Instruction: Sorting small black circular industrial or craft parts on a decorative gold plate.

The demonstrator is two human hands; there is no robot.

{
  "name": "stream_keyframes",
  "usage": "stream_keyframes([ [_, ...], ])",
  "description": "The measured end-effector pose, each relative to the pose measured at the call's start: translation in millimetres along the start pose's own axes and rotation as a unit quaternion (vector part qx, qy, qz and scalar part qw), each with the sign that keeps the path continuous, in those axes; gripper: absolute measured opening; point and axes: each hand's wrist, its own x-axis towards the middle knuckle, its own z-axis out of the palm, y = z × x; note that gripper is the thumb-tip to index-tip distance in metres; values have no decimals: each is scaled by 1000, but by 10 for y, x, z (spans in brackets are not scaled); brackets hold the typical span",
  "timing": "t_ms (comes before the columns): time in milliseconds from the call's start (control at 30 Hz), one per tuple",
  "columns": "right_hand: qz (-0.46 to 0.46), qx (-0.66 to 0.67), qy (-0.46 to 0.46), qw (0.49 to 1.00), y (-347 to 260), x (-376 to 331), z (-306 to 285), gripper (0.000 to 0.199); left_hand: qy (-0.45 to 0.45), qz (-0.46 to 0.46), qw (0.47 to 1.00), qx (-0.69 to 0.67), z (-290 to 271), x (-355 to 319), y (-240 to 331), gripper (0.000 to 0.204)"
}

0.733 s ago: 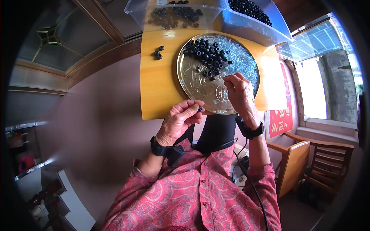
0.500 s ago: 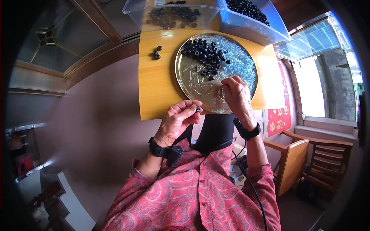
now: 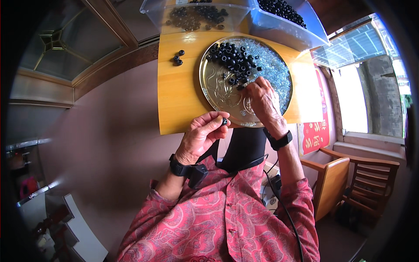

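My left hand (image 3: 197,135) is closed near the front edge of the table, pinching a black bead (image 3: 224,121) between thumb and forefinger. The bead has a pale spot at its hole. Over the round metal tray (image 3: 214,94), my right hand (image 3: 263,99) reaches forward with its fingertips pinched at another black bead (image 3: 240,87), at the near edge of the heap. That heap of black beads (image 3: 233,59) lies on the tray's far left part. Tiny clear bluish beads (image 3: 275,65) spread over its right side, partly behind my right hand.
Several loose black beads (image 3: 178,58) lie on the wooden table (image 3: 176,96) left of the tray. At the back stand two clear plastic bins: the left bin (image 3: 152,11) and right bin (image 3: 279,30) hold black beads. A cable (image 3: 286,209) runs by my right arm. A wooden chair (image 3: 334,187) stands at right.
My right hand has moved forward and slightly left over the tray, to the black bead at the heap's near edge. My left hand stays nearly still, holding its bead.
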Motion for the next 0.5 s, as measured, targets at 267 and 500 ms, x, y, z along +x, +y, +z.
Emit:
stream_keyframes([
  [267, -41, -6, 0, 999, 45, -2, -43, 6, -5, -7, 1000, -22, -5, -1, -9, 24],
  [500, -43, -48, 21, 998, 80, -83, 28, 9, -12, -5, 1000, -13, 40, 0, -25, 22],
])
